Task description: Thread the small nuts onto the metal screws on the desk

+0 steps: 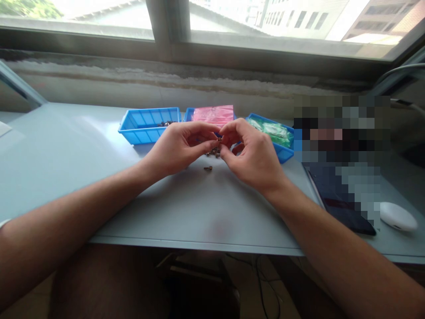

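My left hand (181, 148) and my right hand (249, 153) meet over the pale grey table (66, 155), fingertips pinched together on a small metal part (219, 141) between them. Which hand carries it I cannot tell. Just below the fingertips lies a little heap of small dark screws (213, 153), and one single screw (208, 168) rests on the table a bit nearer to me. Both forearms lie across the table's front edge.
Behind the hands stand three blue bins: the left bin (146, 126) with a few dark parts, the middle bin (189, 114) holding pink bags (214, 114), the right bin (282, 153) holding green bags (275, 132). A dark pad (335, 199) and white mouse (397, 216) lie right. A window ledge runs behind.
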Available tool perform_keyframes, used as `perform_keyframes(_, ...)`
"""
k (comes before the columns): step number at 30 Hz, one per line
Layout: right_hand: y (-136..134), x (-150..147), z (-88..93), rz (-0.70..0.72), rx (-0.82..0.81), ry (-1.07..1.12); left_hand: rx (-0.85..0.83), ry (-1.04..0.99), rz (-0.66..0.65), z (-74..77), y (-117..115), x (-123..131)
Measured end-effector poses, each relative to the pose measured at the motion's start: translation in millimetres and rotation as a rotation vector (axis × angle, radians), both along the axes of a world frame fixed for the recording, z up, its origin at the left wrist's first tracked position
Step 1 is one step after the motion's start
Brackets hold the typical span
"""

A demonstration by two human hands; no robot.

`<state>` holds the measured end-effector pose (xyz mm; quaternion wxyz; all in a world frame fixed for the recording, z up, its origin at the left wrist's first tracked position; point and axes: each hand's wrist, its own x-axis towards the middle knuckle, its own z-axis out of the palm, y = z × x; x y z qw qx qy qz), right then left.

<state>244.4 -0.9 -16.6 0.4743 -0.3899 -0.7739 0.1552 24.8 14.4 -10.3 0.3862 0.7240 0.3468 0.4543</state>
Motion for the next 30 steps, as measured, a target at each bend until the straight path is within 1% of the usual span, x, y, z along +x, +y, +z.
perform_keyframes(3, -0.5, -0.1, 0.9, -0.015, 0.014, -0.006, -0.004, 0.013, -0.006, 2.7, -0.5, -1.1)
perform_keyframes(8, -1.5, 0.3, 4.5, -0.021, -0.011, 0.009, 0.037, 0.19, 0.043, 7.9, -1.1, -4.9)
perform_keyframes(11, -1.7, 0.5, 5.3, -0.006, -0.018, 0.013, 0.043, 0.225, 0.039, 7.4, -1.0, -5.8)
perform_keyframes(16, -2.9, 0.0, 5.1, 0.028, -0.073, -0.025, -0.007, 0.153, 0.035, 3.7, 0.4, -5.6)
perform_keyframes(21, -4.1, -0.9, 6.5, -0.007, -0.071, -0.019, -0.009, 0.12, 0.077, 1.8, 2.3, -5.7)
perform_keyframes(30, -0.7, 1.3, 4.2, 0.01, -0.081, -0.005, -0.032, 0.039, 0.008, 3.5, -1.4, -1.5)
